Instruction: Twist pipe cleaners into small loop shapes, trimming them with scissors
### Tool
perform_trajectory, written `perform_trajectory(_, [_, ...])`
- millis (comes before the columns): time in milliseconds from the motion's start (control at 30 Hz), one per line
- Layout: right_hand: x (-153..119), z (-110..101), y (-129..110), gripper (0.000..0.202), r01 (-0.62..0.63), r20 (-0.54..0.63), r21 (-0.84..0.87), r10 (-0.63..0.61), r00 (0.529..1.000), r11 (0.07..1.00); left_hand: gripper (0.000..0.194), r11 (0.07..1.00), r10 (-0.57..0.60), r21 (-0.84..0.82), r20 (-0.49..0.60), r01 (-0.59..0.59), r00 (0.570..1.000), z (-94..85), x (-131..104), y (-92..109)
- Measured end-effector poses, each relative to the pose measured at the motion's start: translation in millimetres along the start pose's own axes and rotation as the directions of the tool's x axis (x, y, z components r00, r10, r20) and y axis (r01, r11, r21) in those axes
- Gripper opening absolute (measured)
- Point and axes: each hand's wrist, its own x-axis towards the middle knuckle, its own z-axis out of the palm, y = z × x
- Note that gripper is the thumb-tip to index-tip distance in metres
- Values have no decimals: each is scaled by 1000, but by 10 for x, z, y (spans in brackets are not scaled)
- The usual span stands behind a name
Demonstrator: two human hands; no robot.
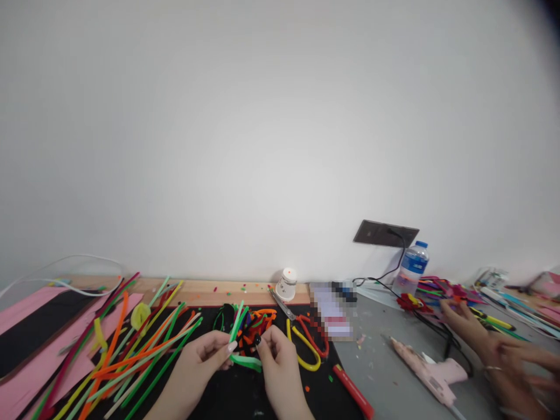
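Note:
Low in the middle of the head view, my left hand [209,356] pinches a bundle of green pipe cleaners [247,362] between thumb and fingers. Their upper ends stick up above it, light and darker green side by side. A bent length runs across to my right hand [278,360], whose closed fingertips meet its other end. Just behind the hands lies a tangle of orange, purple and dark pipe cleaners [258,324], partly covered by them. Scissors [301,344] with red and yellow handles rest open to the right of my right hand.
Loose coloured pipe cleaners [144,356] spread over pink sheets at left. A white paper cup [286,284] stands by the wall. Rightward are a red-handled tool [353,391], a pink glue gun [431,373], a water bottle [412,268] and another person's hands [470,326].

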Motion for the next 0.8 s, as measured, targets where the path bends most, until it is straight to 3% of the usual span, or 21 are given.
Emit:
perform_trajectory(200, [45, 2, 39, 25, -38, 39, 271, 29, 999, 962, 29, 999, -27, -35, 11, 27, 1000, 24, -28, 52])
perform_trajectory(433, [59, 32, 110, 30, -141, 80, 508, 117, 990, 850, 39, 995, 12, -104, 40, -7, 999, 8, -9, -35])
perform_trajectory(567, [56, 23, 109, 32, -207, 131, 510, 163, 978, 835, 39, 989, -16, -146, 5, 17, 1000, -30, 7, -14])
perform_trajectory(700, [50, 56, 99, 24, -167, 131, 490, 117, 984, 856, 41, 979, -65, -199, -75, 49, 995, -39, 6, 33])
perform_trajectory(800, [38, 109, 131, 19, -190, 181, 462, 118, 976, 866, 41, 977, -80, -205, -72, 64, 994, -11, 1, 35])
